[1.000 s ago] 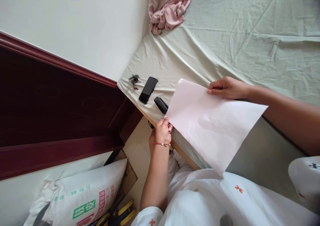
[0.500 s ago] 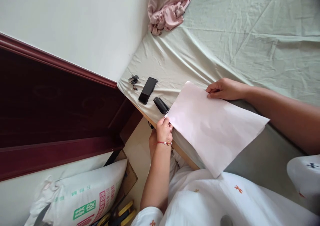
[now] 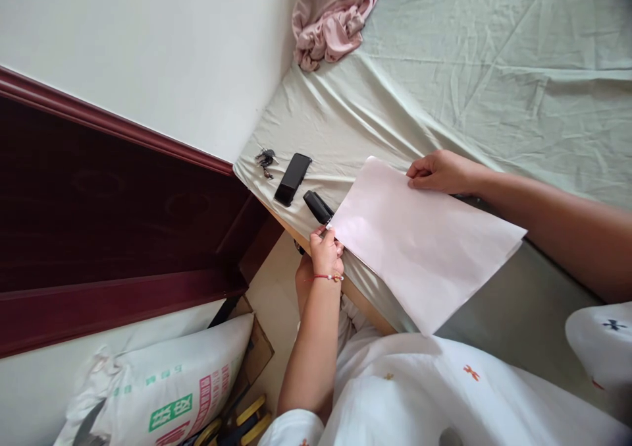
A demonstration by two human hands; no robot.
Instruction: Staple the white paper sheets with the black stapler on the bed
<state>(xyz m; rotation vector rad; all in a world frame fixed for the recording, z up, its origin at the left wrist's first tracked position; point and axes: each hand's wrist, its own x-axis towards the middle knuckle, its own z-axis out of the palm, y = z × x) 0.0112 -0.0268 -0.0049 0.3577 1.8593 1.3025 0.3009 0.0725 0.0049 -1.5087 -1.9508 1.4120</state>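
Note:
A few pale pinkish-white paper sheets (image 3: pixel 424 242) lie at a slant over the bed's front edge; the doubled edge on the right shows more than one layer. My left hand (image 3: pixel 326 251), with a red beaded bracelet at the wrist, pinches the sheets' left corner. At the far edge my right hand (image 3: pixel 434 170) grips the paper between thumb and fingers. Just beyond my left fingertips lies a black stapler (image 3: pixel 317 207), its near end by the paper's corner. Past it are a black phone (image 3: pixel 293 178) and a bunch of keys (image 3: pixel 266 159).
A pale green sheet (image 3: pixel 469 103) covers the bed, with crumpled pink cloth (image 3: pixel 330 27) by the wall. On the left is a dark red wooden panel (image 3: pixel 108 202). A printed white sack (image 3: pixel 172 380) stands on the floor, yellow-and-black items (image 3: pixel 249 419) beside it.
The paper's lower corner has risen slightly and the sheet lies flatter. My right hand has shifted up a little; my left hand has barely moved and still pinches the corner.

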